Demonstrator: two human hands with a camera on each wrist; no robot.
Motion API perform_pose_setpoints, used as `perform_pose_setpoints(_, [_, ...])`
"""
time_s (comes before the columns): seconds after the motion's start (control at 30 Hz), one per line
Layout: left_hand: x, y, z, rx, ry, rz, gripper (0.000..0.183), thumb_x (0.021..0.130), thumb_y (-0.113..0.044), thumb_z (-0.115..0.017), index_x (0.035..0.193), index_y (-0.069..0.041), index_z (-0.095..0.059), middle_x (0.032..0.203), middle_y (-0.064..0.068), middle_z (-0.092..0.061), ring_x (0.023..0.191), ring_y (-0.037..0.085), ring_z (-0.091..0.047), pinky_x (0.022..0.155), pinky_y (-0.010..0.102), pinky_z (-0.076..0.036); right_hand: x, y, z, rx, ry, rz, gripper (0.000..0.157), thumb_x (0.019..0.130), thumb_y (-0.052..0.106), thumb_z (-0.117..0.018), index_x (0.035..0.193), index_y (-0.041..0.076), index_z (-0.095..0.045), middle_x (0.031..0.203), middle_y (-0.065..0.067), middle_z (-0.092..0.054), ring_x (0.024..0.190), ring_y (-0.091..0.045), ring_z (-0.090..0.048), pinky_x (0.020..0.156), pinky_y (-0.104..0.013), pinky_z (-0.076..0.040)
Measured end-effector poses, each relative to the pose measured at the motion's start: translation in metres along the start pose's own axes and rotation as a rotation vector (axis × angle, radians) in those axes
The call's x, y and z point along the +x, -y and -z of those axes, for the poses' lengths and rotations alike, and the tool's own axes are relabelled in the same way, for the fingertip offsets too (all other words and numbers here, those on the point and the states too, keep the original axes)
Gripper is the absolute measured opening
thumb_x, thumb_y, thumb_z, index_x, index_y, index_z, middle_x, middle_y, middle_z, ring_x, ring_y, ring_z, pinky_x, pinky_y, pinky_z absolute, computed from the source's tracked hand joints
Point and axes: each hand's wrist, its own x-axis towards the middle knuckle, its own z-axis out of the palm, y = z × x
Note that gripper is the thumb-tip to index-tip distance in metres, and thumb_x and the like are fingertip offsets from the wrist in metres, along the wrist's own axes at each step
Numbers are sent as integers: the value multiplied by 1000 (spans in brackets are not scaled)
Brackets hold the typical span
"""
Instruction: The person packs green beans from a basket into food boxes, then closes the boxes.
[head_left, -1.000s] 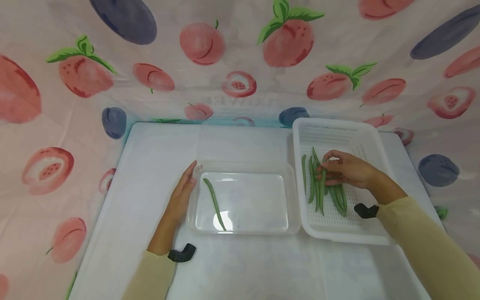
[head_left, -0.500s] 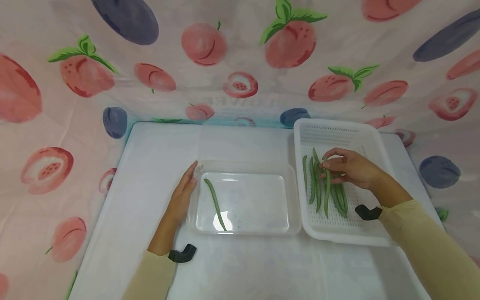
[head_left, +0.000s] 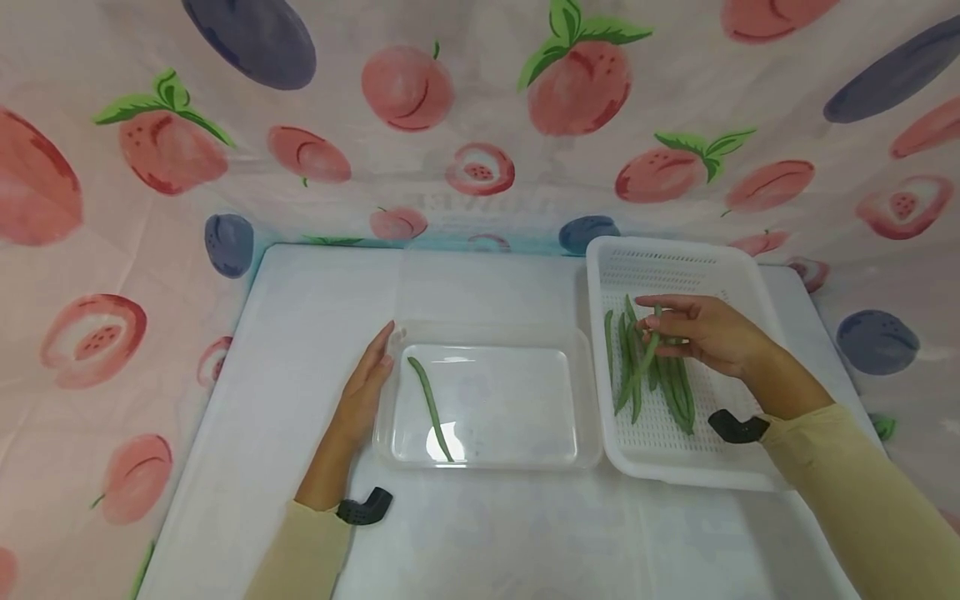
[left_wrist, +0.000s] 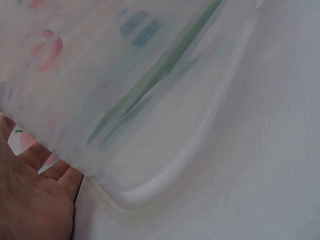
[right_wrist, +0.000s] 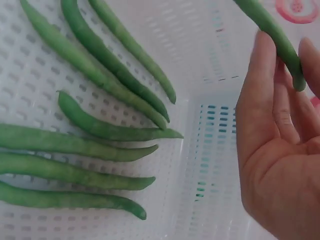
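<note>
In the head view my right hand (head_left: 708, 333) pinches one green bean (head_left: 648, 358) between thumb and fingers, above a white perforated basket (head_left: 682, 462). The right wrist view shows that bean's end (right_wrist: 287, 55) between thumb and fingertips, clear of the basket floor. Several other green beans (right_wrist: 90, 132) lie in the basket, partly covered by the hand in the head view. My left hand (head_left: 363, 396) rests with straight fingers against the left side of a clear plastic container (head_left: 495, 408). A single green bean (head_left: 429, 404) lies slanted inside it, toward the left.
Container and basket stand side by side on a white table (head_left: 480, 533), the basket on the right. A fruit-printed curtain (head_left: 480, 100) hangs behind the table and at both sides. A dark wrist camera (head_left: 366, 506) sits on the left wrist.
The right hand has lifted slightly, and the pinched bean has swung from nearly upright to a slant, its lower end now pointing left. The left hand and container stay put.
</note>
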Motion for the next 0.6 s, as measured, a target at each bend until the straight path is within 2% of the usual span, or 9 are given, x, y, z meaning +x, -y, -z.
perform_pose_setpoints(0.07, [0,0,0,0,-1,0,49,109,-50,-35,157,-52,-26,169,-16,-18,159,24,-16,121,68,-21,-1,2,-1,37,2,15,42,102,16,-64,142,13,-56,108,4,-75,98,-12,-73,83,-29,-62])
perform_pose_setpoints(0.17, [-1,0,0,1,3,-1,49,109,-50,-35,157,-52,-26,170,-15,-18,159,26,-16,120,69,-24,-3,4,-3,89,9,43,23,103,13,-62,125,18,-65,107,1,-76,94,-11,-74,79,-27,-63])
perform_pose_setpoints(0.27, [-1,1,0,-5,4,4,50,108,-51,-35,157,-52,-26,170,-14,-18,158,27,-19,117,69,-28,-7,8,-6,133,22,74,15,103,9,-59,115,14,-67,106,0,-77,92,-11,-75,78,-26,-63])
perform_pose_setpoints(0.4, [-1,2,0,0,1,10,50,108,-52,-35,157,-52,-26,170,-14,-19,158,29,-20,115,70,-30,-10,13,-8,178,34,125,15,103,5,-58,114,12,-66,101,-3,-79,89,-12,-76,77,-28,-63])
perform_pose_setpoints(0.6, [-1,1,-1,6,-1,9,50,108,-53,-35,156,-53,-26,170,-15,-19,158,27,-19,117,70,-27,-13,21,-15,241,82,181,21,104,3,-54,122,10,-64,97,-4,-78,84,-14,-75,70,-28,-64])
